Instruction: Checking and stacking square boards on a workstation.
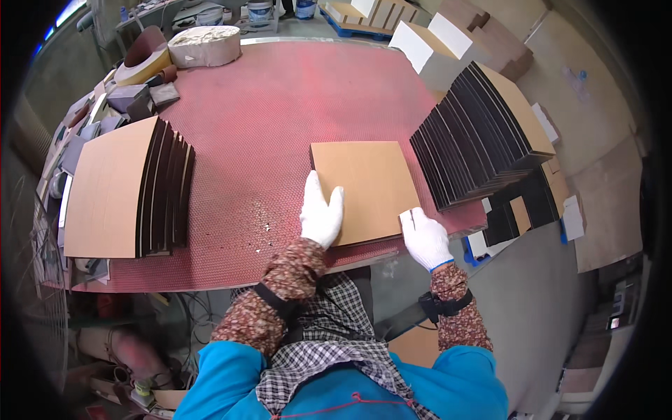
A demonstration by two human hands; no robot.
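1. Here we are at the red desk, and there's the tan-topped panel, lying flat near the desk's near edge, a little right of the middle, its dark side showing on the left.
2. White-gloved left hand at the panel's left side, towards the near end: the grip is wide, thumb well apart from the fingers and lying over the top face, fingers along the edge.
3. And over at the near right corner, the right hand, gloved too! Fingers bent, tips right at the corner; whether that grip is pinching anything, I can't tell from here.
4. Look left: a leaning stack of panels, tan face outward, dark edges in a row, well apart from the left hand.
5. Look right: a taller, dark-edged stack, just beside the panel, fanning away to the far side.
6. Pale flecks dot the desk left of the left hand.
7. Far left corner, a wide tan roll sits beside a white round bundle; far right, beyond the desk, white boxes.
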